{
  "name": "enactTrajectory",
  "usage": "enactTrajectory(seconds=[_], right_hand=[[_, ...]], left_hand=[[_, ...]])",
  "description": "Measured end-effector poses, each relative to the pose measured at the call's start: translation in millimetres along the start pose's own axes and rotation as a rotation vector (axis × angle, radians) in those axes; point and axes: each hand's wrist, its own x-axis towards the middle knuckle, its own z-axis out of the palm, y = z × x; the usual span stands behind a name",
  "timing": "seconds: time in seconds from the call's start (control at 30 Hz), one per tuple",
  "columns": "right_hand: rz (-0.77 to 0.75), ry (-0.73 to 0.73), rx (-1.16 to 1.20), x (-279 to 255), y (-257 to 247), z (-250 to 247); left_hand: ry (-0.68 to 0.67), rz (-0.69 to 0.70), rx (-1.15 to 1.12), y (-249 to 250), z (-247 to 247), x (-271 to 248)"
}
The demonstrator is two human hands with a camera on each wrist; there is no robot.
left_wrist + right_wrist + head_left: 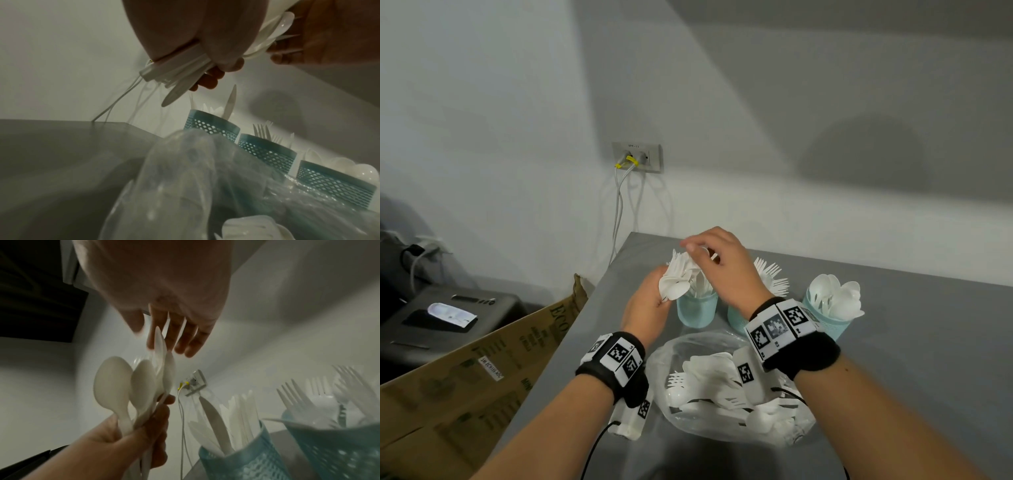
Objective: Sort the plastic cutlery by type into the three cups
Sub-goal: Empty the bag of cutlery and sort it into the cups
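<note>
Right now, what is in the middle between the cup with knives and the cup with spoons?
The fork cup stands between the knife cup and the spoon cup. The left wrist view shows all three in a row.

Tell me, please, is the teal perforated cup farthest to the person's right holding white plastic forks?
No, the rightmost teal perforated cup holds white plastic spoons, their rounded bowls sticking up above its rim in the head view.

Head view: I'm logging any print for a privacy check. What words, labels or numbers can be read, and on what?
"ECO": start of a word on the cardboard box; the rest is cut off.
White sticker on the box: too blurred.
Wall socket plate label: too small.
Wristband markers: square codes, no words.
</note>
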Motion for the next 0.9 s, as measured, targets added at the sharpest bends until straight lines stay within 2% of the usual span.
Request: enactTrajectory(seconds=[0.13,0.27,0.63,0.9], right_hand=[[0.054,-0.035,0.007,4,5,-3],[0.077,-0.197,-0.067,2,4,-8],[0.084,-0.214,-0.127,7,6,-18],[0.105,-0.234,-0.099,5,7,-21]], left_hand=[[-0.025,0.03,0.037,8,-2,-3],[-0.046,0.032,0.057,12,-4,-6],[-0.086,-0.028,-0.009,6,5,-5],[-0.12,-0.001,-0.037,9,5,-6]])
